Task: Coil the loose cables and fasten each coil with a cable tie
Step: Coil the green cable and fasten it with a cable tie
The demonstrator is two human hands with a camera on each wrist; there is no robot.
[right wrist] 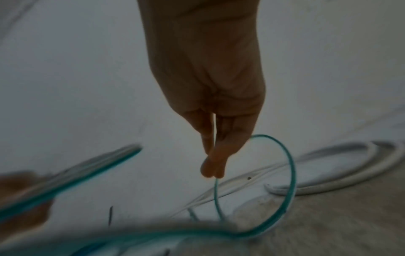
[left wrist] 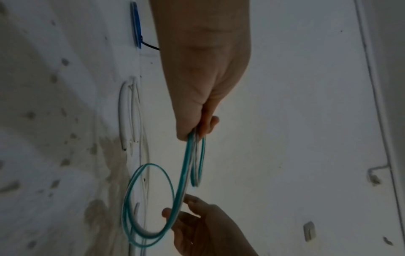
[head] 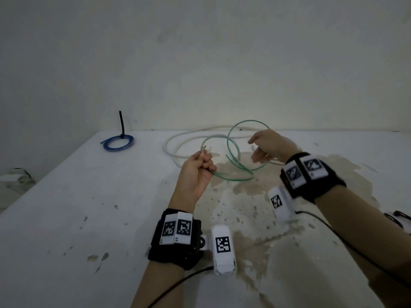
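Note:
A thin green cable hangs in loose loops over the white table. My left hand grips a bunch of its strands, with the cable ends sticking up above the fist. In the left wrist view the green cable runs down from my left hand to my right hand. My right hand is at the far loop with its fingers loosely spread. In the right wrist view its straight fingers are against the green cable, not curled round it.
A white cable lies in wide loose loops at the back of the table, under the green one. A blue coil fastened with a black cable tie rests at the back left. Small dark items lie at the right edge.

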